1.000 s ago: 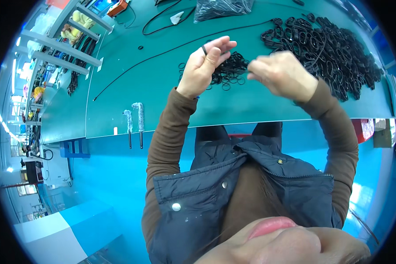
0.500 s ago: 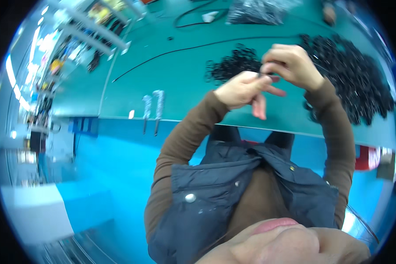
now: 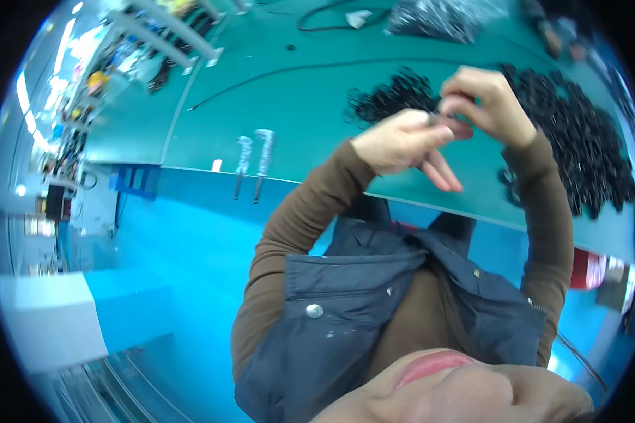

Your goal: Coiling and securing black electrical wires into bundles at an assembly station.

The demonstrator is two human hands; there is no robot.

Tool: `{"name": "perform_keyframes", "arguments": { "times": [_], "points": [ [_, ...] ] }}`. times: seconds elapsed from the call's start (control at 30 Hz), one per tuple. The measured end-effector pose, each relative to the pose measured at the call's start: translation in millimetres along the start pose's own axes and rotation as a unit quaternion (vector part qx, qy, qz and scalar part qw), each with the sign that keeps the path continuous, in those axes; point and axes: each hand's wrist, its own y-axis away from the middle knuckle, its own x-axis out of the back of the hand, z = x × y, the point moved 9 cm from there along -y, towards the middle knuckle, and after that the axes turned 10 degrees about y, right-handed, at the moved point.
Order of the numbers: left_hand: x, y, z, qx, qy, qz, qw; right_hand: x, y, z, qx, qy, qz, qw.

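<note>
My left hand (image 3: 408,144) and my right hand (image 3: 492,104) meet above the near part of the green table (image 3: 310,134). The left thumb and forefinger are pinched, its lower fingers stretched out. Curled fingers of the right hand come close to the left fingertips. Anything between them is too small and blurred to name. Just beyond my left hand lies a small heap of black loop-shaped pieces (image 3: 391,97). A much larger heap of similar black pieces (image 3: 575,144) spreads beside my right hand and forearm.
A long black cable (image 3: 289,68) curves across the table. Two plastic-wrapped rods (image 3: 264,154) overhang its front edge at left. Farther back are a clear bag of dark items (image 3: 430,21) and a coiled cable (image 3: 324,27). Another person's hand (image 3: 552,42) shows at the far right.
The view has shifted a little, so the table things sit slightly farther right. My hands remain together; the right fingers have lifted and curled slightly away from the left fingertips.
</note>
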Motion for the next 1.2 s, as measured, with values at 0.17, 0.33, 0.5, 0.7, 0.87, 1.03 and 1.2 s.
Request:
{"name": "perform_keyframes", "arguments": {
  "times": [0.17,0.33,0.5,0.7,0.87,1.03,1.2],
  "points": [
    [-2.9,3.9,26.6,-0.048,0.044,-0.114,0.991,-1.1,15.3,32.9,-0.074,0.012,0.025,0.997],
    [17.6,-0.1,74.1,-0.223,0.166,-0.021,0.96,-22.2,42.2,16.1,-0.032,0.168,0.022,0.985],
    [47.6,14.0,95.8,-0.306,0.139,0.035,0.941,-32.8,52.3,-23.2,-0.039,0.275,-0.091,0.956],
    [66.1,12.3,88.0,-0.327,-0.051,0.106,0.938,-28.5,50.2,-42.6,-0.025,0.33,-0.116,0.936],
    [65.4,15.5,96.2,-0.35,-0.021,0.076,0.934,-19.6,47.5,-55.6,0.003,0.38,-0.106,0.919],
    [53.4,5.4,69.1,-0.268,-0.114,0.093,0.952,0.8,42.3,-63.1,0.033,0.344,-0.106,0.932],
    [6.4,-7.0,16.0,-0.097,-0.094,-0.028,0.991,25.3,5.5,-38.1,0.045,0.223,0.012,0.974]
  ]
}}
